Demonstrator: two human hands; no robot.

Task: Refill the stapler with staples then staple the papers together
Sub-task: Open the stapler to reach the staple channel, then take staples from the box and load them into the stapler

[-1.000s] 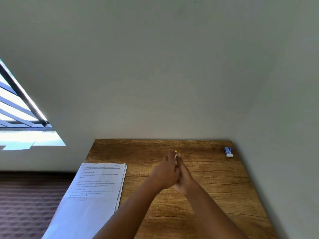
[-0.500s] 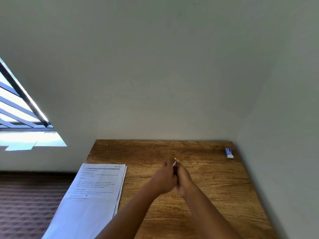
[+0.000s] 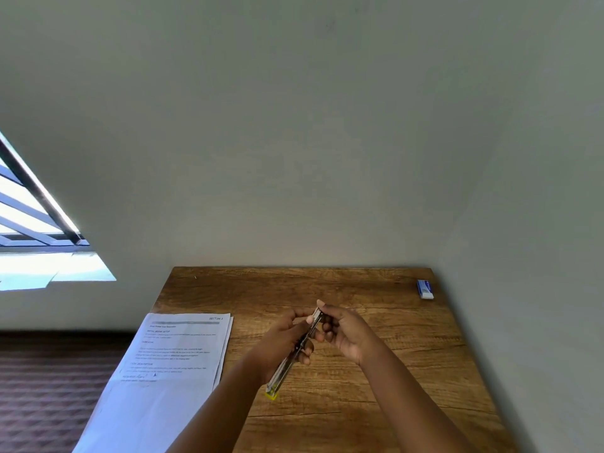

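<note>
I hold the stapler [image 3: 295,353] above the desk [image 3: 376,354], its long axis slanting from the yellow end nearest me, lower left, up to the metal end farther away. My left hand [image 3: 282,341] is curled around its middle; my right hand [image 3: 346,330] pinches the far tip. The papers [image 3: 170,361] lie at the desk's left edge.

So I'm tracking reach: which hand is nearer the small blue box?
The right hand; the blue box sits at the table's far right corner, while the left hand is nearer the papers.
</note>
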